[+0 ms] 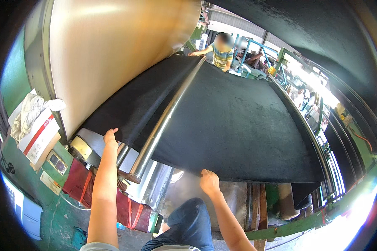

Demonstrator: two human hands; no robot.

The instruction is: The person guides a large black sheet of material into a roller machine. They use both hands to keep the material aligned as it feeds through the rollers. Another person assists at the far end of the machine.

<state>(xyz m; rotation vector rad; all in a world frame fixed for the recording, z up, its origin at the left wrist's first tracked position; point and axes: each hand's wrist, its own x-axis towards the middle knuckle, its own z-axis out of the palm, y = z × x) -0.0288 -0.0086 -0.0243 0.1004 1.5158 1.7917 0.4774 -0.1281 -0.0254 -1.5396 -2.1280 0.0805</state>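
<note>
A wide black sheet (238,121), fabric or rubber by its look, stretches across the machine under a shiny metal bar (171,113) and on toward a huge smooth metal drum (121,42). My right hand (209,182) is closed on the sheet's near edge, right of the bar. Farther left, my left hand (110,136) has its fingers bent at the near edge of the sheet's drum-side part (125,102), just left of the bar's near end. The sheet partly hides the fingertips of both hands.
Across the sheet a person in a striped shirt (222,54) has hands at its far edge. At left are a carton (40,134) with white cloth on top and a control box (56,162). A second metal roller (301,119) and green frame rail (289,228) lie right.
</note>
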